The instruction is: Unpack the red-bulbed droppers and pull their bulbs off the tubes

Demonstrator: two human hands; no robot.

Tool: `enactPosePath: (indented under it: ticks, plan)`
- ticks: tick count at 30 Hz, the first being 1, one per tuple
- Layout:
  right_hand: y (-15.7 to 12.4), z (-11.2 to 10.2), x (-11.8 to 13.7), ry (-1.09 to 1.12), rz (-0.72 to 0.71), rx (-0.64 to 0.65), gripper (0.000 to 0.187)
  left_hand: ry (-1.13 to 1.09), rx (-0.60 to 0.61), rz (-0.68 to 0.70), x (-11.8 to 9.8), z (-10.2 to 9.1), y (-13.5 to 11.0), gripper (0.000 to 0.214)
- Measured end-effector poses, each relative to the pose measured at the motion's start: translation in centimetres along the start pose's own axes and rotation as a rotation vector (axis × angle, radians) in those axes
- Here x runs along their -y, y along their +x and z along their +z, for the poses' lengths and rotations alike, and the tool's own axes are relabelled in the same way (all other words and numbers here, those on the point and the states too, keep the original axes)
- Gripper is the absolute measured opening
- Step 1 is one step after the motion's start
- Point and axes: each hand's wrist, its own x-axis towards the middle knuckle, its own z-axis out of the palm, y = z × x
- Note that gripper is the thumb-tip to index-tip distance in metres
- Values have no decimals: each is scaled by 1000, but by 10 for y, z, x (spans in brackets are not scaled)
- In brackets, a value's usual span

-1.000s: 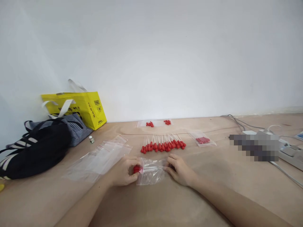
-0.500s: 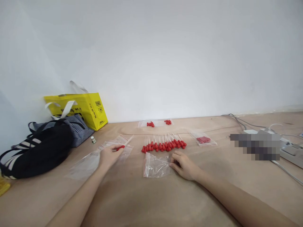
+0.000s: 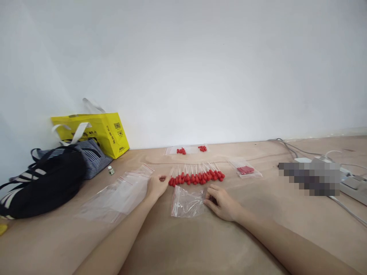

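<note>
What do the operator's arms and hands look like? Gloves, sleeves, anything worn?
Left hand and right hand: ungloved, no rings discernible. Left forearm and right forearm: bare and tapering to the wrist, no sleeve, watch, bracelet or cable visible.

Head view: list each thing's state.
Droppers, loose, lined up
Near bag, unfilled
Right bag, holding droppers
Far bag, with droppers
Left bags, overlapping
Left hand, at leftmost droppers
Right hand, at near bag
Yellow bag, upright
Striped bag, slumped
Black bag, slumped
Small bottle, capped
Power strip, unclear
</note>
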Motion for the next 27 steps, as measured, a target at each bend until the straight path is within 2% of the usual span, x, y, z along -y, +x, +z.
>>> enactPosePath:
  ticks: [4, 6, 8, 10, 13, 15, 16, 18, 21, 23, 25, 27]
  plan:
    - [-2, 2, 2, 29, -14, -12, 7, -38, -51, 32, 5, -4, -5, 27]
    - [-2, 3, 4, 48, -22, -26, 6, -48, -105, 63, 5, -9, -11, 28]
    - [-3, 4, 5, 56, -32, -51, 6, -83, -101, 94, 3, -13, -22, 31]
    - [-2, 5, 6, 46, -48, -87, 6, -179, 20, 93, 0, -16, -37, 34]
    - [-2, 7, 6, 21, -82, -135, 6, -399, 262, 58, -6, -18, -60, 42]
    - [-1, 9, 6, 13, -117, -142, 7, -529, 342, 27, -9, -20, -69, 48]
    - [-1, 9, 5, 9, -131, -144, 7, -579, 345, 10, -9, -22, -69, 48]
    - [-1, 10, 2, -12, -136, -167, 8, -621, 251, -39, -4, -30, -62, 43]
    - [1, 5, -5, -103, -88, -285, 9, -558, -81, -134, 17, -53, -36, 38]
    - [4, -3, -14, -215, -7, -393, 13, -484, -280, -210, 39, -69, -18, 43]
    - [5, -15, -26, -348, 148, -476, 18, -280, -365, -268, 60, -83, -7, 46]
    - [6, -27, -41, -468, 354, -517, 20, 48, -324, -270, 76, -90, -3, 40]
